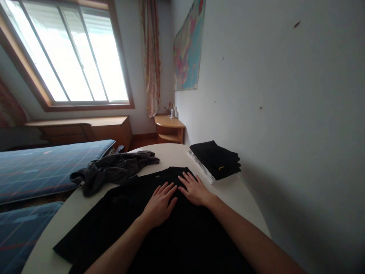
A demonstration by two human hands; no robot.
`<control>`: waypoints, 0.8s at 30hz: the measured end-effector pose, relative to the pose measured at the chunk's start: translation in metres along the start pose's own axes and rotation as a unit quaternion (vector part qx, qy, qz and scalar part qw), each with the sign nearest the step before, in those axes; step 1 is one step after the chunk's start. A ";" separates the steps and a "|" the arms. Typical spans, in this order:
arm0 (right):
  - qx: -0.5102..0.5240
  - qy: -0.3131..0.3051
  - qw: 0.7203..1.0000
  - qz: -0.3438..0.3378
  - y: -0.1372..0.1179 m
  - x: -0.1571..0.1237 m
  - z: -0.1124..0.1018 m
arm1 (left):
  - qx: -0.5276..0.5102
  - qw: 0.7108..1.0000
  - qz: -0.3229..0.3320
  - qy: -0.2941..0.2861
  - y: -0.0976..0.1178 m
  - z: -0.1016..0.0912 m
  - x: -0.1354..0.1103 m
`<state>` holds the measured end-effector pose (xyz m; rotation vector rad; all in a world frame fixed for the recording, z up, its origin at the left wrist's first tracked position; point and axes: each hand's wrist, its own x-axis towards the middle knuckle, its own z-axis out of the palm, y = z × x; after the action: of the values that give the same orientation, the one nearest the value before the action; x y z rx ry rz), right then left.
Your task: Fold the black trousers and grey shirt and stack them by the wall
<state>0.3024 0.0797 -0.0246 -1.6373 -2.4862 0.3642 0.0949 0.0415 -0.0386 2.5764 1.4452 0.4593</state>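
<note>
While the left hand (159,206) and right hand (195,190) rest open on the black T-shirt (176,239), its length runs near to far, neck label (157,176) nearer the left.

Under the left hand (160,205) and right hand (196,190) lies a matt black cloth shirt (182,236) on a smooth, round off-white tabletop (248,199). Beyond the right, a matt black folded-cloth stack (213,156) tops glossy clear plastic (203,167); beyond the left, a dull, rumpled dark-grey cloth garment (112,167).
</note>
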 end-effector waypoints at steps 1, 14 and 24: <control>-0.002 0.001 1.000 0.026 0.001 0.006 0.001 | -0.001 1.000 -0.001 -0.001 0.000 -0.001 0.000; -0.021 0.067 0.992 0.103 -0.028 -0.006 0.010 | 0.015 1.000 -0.001 -0.005 -0.005 0.005 0.002; 0.018 0.015 0.997 0.074 -0.001 -0.060 -0.007 | 0.031 0.999 -0.016 -0.024 -0.005 0.001 0.004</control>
<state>0.3270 0.0252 -0.0166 -1.8033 -2.3302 0.3963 0.0935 0.0472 -0.0400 2.5880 1.5052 0.3529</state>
